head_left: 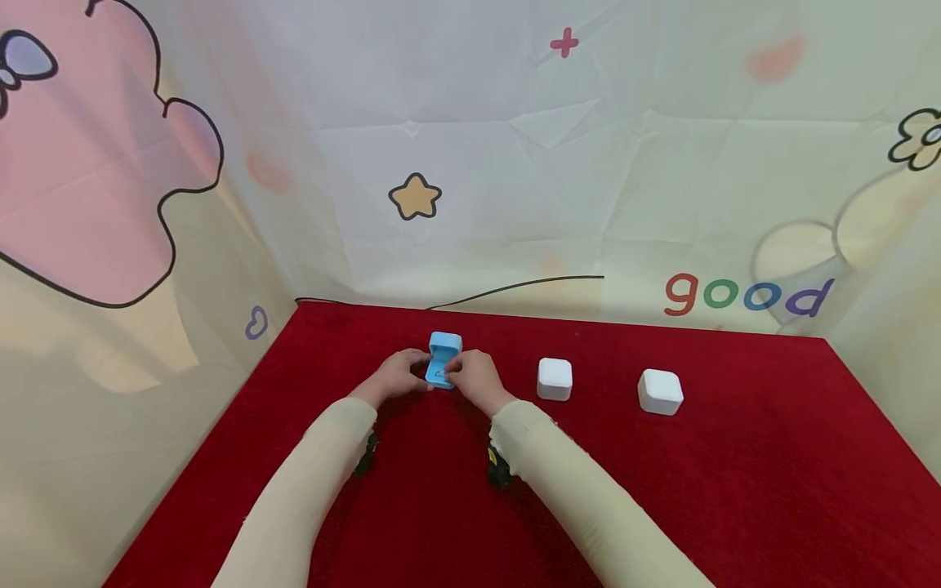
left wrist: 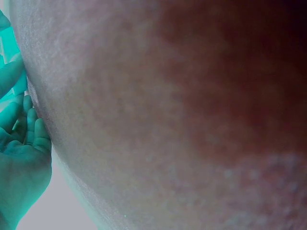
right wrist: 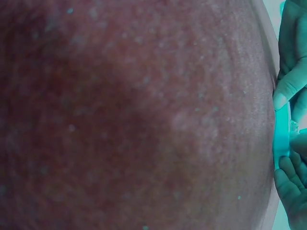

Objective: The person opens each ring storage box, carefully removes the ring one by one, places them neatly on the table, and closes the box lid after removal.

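A light-blue ring box [head_left: 445, 344] stands with its lid raised on the red cloth, near the far edge. My left hand [head_left: 397, 376] grips it from the left, thumb at the front edge and fingers along the side. From the right, my right hand [head_left: 478, 380] reaches into the base, thumb and index finger pinching a small ring [head_left: 440, 373] in the insert. The right wrist view shows the box's front wall [right wrist: 281, 136] between both hands. Cloth-like blur fills most of both wrist views.
Two white boxes with rounded corners, a nearer-to-hand one [head_left: 555, 379] and a farther one [head_left: 660, 392], stand to the right on the red cloth [head_left: 750, 457]. A printed curtain [head_left: 470, 98] hangs behind the table and along its sides.
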The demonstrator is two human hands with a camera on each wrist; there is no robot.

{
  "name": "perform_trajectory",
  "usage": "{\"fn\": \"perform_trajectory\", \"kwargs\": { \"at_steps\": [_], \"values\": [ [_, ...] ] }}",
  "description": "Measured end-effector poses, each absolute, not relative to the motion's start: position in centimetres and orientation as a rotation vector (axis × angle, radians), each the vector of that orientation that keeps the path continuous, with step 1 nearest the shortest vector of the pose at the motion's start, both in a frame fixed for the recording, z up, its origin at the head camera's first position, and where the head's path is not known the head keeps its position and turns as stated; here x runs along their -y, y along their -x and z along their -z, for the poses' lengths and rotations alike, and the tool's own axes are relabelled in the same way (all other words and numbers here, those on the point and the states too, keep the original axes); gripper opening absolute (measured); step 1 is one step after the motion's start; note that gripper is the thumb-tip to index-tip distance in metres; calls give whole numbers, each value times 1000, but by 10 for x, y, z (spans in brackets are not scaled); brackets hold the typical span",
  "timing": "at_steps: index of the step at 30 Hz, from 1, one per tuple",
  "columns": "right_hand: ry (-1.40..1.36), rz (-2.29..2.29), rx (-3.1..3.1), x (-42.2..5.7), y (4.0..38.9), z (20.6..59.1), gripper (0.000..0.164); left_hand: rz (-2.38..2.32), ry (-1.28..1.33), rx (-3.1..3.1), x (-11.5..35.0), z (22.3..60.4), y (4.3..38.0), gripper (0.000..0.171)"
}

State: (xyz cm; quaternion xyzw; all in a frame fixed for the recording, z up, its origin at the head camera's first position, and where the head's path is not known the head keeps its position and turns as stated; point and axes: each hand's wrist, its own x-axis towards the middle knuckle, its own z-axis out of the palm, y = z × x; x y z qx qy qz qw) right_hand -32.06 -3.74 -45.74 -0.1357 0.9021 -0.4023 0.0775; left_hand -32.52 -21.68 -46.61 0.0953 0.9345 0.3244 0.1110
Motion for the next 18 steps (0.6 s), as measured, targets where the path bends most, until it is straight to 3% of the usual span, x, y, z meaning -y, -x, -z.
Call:
{"fn": "perform_trajectory", "kwargs": {
  "at_steps": [18],
  "values": [
    [456, 1159, -2759, 37, 323, 460, 17, -994, -307, -2749, 218, 469, 327, 59]
  ]
}}
